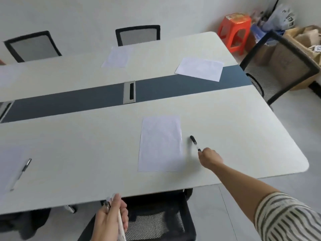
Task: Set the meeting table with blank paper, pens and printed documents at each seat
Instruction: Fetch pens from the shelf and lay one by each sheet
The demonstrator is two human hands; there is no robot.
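Pen [194,142] lies just right of the blank sheet [160,143] for a writing hand, my right hand [210,158] pinching its tail end; left hand [111,218] clasps spare pens [120,221] for remaining seats

Dark print on the white bag [282,18] is too blurred to read

Leaving broad bare table [83,153] open between the near sheet [160,143] and the left pen [26,166]. Crowding the strip right of that sheet: the right pen [194,142], pinched at its end by the right hand [209,158]. Blocking the near edge: a mesh chair [156,216] and the left hand [111,220] gripping spare pens [121,226].
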